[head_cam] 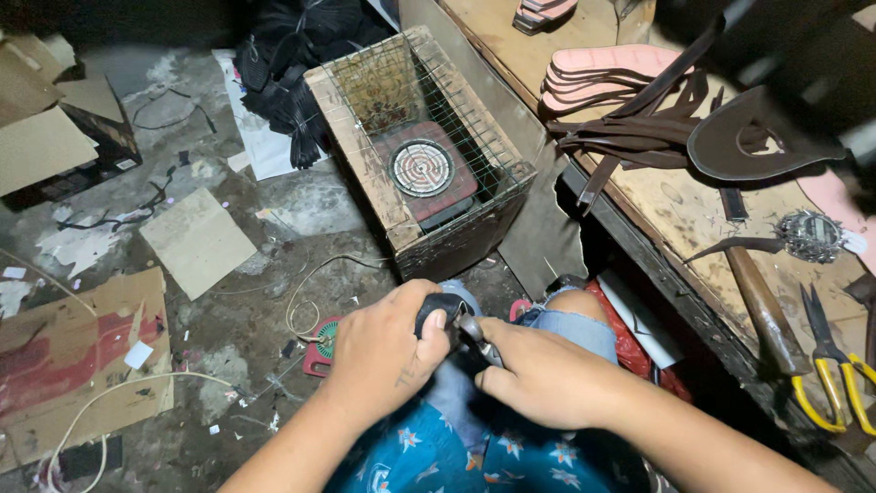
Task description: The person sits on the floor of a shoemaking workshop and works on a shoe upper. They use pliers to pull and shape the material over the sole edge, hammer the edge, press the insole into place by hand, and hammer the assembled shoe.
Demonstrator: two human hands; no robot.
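Both hands meet over the lap: the left hand (383,351) is closed round a dark piece (440,309), the right hand (546,376) is clenched on a metal tool (474,336) touching it. Flat brown cardboard (196,239) lies on the floor (301,205), with a dark box (68,137) far left.

The scene is dim overall, lit from above and in front, so the floor (228,301) and the tabletop (693,210) catch a soft, even glow while the top corners fall into near black. The hands, left (383,356) and right (547,374), are brightly lit and sharp, with a deep shadow between them. At the upper right a dark leather piece (757,137) is smeared by motion blur. Straight edges bow slightly toward the frame's borders. The steel wool (810,236) shows small glints; no strong glare elsewhere.
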